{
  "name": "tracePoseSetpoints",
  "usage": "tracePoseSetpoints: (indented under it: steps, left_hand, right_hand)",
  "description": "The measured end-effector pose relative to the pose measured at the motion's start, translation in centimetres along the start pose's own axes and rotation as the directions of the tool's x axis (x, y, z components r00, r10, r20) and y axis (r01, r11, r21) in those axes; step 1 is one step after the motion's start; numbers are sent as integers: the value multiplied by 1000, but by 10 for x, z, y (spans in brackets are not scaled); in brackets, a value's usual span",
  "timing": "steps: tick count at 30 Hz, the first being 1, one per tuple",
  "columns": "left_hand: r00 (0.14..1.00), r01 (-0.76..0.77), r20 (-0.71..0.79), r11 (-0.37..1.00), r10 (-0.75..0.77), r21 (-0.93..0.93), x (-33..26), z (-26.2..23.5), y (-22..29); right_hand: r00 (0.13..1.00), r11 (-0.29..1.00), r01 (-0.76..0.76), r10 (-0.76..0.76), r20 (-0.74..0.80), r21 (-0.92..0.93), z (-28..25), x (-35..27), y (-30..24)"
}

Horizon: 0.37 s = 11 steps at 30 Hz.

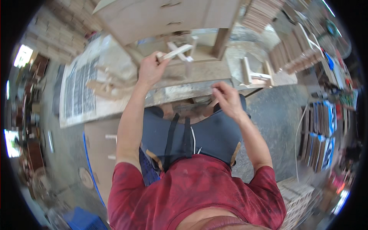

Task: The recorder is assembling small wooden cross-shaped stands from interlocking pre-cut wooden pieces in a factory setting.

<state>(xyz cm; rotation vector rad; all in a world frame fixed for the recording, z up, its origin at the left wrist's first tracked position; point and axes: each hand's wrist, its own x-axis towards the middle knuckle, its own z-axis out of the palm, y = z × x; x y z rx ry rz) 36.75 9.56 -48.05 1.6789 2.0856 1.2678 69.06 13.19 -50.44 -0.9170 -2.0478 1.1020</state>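
Note:
My left hand [151,69] is closed around one end of a pale wooden piece [180,51], whose crossing bars stick out to the right. The piece is a little blurred and hangs over the bench, just in front of a wooden cabinet [168,21]. My right hand [229,100] is apart from it, over my right thigh at the bench's near edge. Its fingers are curled together, and whatever may be in them is too small to make out. An H-shaped wooden frame [260,76] lies on the bench to the right.
The bench [168,94] runs across in front of my knees. Loose wooden parts [111,86] lie on its left side. Stacked wooden boards [295,51] stand at the far right. More bundled panels [319,134] are on the floor at right, and a blue crate [84,219] is at lower left.

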Motion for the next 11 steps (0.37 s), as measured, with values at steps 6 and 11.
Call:
tracePoseSetpoints:
  steps: [6,11]
  left_hand:
    - [935,333,235,890,-267,-312,-75,-67,18]
    - [743,669,557,381,-372,-638,-118,-103,17]
  right_hand:
    - [844,740,519,-524,115,-427,2,48,-38]
    - [414,270,897,-793,447,-351,37,61,-42]
